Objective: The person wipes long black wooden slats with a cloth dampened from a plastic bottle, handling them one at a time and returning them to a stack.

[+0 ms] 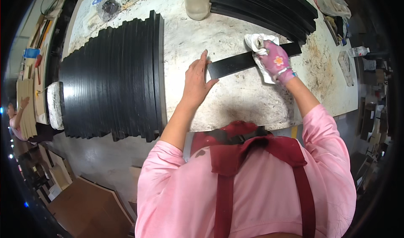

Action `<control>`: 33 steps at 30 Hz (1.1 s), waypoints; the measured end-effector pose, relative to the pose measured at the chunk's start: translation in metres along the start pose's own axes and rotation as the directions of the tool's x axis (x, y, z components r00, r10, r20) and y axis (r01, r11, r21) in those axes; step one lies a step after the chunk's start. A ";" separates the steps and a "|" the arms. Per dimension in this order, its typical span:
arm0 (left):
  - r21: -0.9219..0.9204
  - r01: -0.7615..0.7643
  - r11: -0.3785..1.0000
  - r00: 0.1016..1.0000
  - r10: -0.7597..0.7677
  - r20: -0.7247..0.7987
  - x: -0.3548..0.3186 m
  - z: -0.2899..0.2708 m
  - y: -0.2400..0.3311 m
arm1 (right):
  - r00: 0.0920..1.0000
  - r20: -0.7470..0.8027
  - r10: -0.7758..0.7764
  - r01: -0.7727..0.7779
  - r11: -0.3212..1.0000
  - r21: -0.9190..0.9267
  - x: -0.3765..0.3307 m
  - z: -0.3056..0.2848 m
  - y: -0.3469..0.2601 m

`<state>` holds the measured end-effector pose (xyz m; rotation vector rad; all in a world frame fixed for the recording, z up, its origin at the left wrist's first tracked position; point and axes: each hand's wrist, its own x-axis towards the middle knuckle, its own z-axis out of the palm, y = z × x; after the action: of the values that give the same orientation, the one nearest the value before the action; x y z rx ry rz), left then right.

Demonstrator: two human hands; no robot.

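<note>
One black strip (252, 59) on bench, one white cloth (261, 42), two strip stacks (113, 74), one jar (196, 1)

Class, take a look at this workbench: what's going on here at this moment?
A person in a pink top and red apron stands at a stained worktable. The left hand presses flat on one end of a black strip lying on the table. The gloved right hand holds a white cloth against the strip. A row of black strips sits to the left, and another stack lies farther back.
</note>
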<state>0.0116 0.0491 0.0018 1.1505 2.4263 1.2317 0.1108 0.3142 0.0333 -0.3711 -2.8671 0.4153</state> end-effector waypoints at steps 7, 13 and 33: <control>-0.178 0.088 0.980 0.992 -0.102 -0.076 -0.003 0.002 -0.014 | 0.907 0.393 -0.151 0.126 0.988 0.089 0.011 0.025 -0.143; -0.101 0.004 0.995 0.996 -0.012 -0.084 -0.006 0.003 -0.015 | 0.916 0.371 -0.151 0.169 0.985 -0.018 0.005 0.014 -0.102; 0.014 -0.032 0.999 0.997 0.033 -0.071 -0.003 0.003 -0.010 | 0.882 0.110 0.458 -0.430 0.879 -0.206 0.004 -0.010 0.086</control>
<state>0.0090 0.0454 -0.0082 1.1731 2.4793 1.2899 0.1281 0.3976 0.0169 -1.0926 -2.9607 0.2716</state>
